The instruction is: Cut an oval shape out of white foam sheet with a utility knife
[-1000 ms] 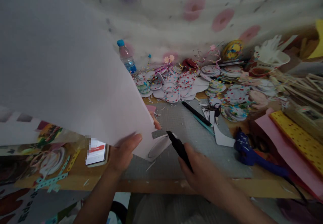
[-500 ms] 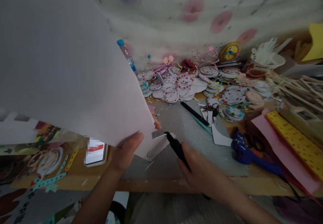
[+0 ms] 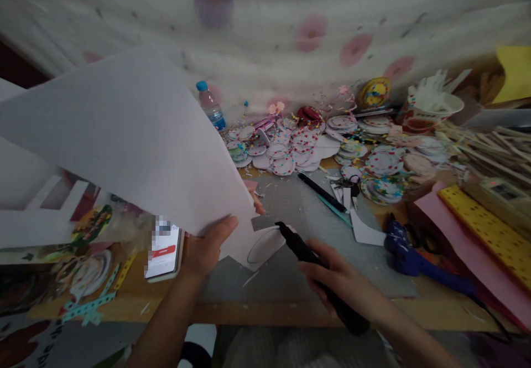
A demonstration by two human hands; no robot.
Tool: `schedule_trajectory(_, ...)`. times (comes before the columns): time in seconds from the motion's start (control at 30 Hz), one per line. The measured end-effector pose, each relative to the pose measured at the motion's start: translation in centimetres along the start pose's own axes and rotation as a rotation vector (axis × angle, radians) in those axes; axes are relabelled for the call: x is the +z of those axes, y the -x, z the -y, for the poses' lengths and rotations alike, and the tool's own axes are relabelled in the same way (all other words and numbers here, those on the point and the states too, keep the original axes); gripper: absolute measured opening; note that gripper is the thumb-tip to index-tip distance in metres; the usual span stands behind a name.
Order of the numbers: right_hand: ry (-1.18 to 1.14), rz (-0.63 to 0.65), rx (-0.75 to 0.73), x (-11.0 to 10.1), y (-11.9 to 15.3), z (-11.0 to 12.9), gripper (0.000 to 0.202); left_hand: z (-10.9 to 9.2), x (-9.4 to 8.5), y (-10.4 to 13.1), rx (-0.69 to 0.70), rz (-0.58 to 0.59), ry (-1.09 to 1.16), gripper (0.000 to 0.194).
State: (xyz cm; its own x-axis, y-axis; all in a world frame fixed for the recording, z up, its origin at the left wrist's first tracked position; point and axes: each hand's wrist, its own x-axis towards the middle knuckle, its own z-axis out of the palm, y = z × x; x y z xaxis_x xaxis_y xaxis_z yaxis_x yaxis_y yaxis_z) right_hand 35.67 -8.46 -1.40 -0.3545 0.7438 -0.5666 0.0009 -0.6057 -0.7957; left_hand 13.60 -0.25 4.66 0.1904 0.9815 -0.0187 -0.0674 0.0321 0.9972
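My left hand (image 3: pixel 213 240) holds a large white sheet of paper (image 3: pixel 166 130) up at a slant, thumb on the near face and fingertips showing past its right edge. An oval outline (image 3: pixel 265 243) is drawn on the sheet's lower corner, where the edge is cut in steps. My right hand (image 3: pixel 336 276) is closed around a thick black pen-shaped cutter (image 3: pixel 302 252). Its narrow tip lies at the upper right of the oval; whether it touches the paper I cannot tell. Below the corner, a thin paper sliver (image 3: pixel 250 278) lies on the grey cutting mat (image 3: pixel 286 202).
Piles of dotted paper discs (image 3: pixel 305 138) line the back beside a water bottle (image 3: pixel 211 108). A black pen (image 3: pixel 321 191), a blue glue gun (image 3: pixel 402 252) and yellow dotted material (image 3: pixel 489 229) lie rightward. At left are a lit phone (image 3: pixel 164 249) and teal strips (image 3: pixel 89 304).
The sheet has tipped lower and away, uncovering more of the curtain and bottle. My right hand and the cutter have shifted slightly right, its tip now at the oval's upper right.
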Motion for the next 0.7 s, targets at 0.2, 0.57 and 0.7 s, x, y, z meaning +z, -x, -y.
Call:
schedule_trajectory(0.2,-0.068,0.051,0.050,-0.9,1.0,0.1,0.038,-0.6,0.2,-0.1,0.074,0.138,-0.024,0.022)
schedule_trajectory(0.57,0.040,0.158,0.059,-4.2,3.4,-0.6,0.033,1.3,-1.0,0.3,-0.077,0.088,0.199,0.028)
schedule_trajectory(0.7,-0.011,0.208,0.101,-4.2,4.2,-0.4,0.037,0.1,-0.5,0.2,-0.138,0.066,0.358,0.037)
